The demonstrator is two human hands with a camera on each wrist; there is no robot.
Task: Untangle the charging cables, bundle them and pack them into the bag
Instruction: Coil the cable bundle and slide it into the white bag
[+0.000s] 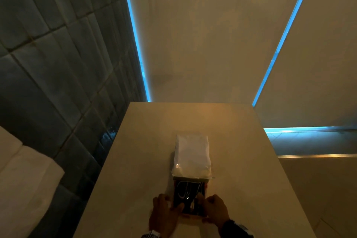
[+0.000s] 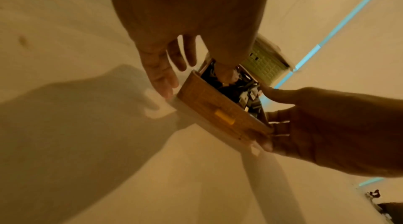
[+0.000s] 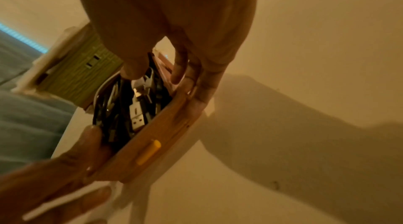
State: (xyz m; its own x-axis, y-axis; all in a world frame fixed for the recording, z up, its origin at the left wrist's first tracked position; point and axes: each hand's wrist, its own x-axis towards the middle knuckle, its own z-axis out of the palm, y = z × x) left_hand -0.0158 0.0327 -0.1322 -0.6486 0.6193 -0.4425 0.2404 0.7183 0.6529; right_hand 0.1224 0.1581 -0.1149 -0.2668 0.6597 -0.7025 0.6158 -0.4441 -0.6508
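Your left hand and right hand both grip the open bag on the surface, cables crammed between your grips; loosen either and plugs could spring out.

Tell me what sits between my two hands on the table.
The open tan case packed with dark charging cables lies between the left hand and right hand; the head view shows it.
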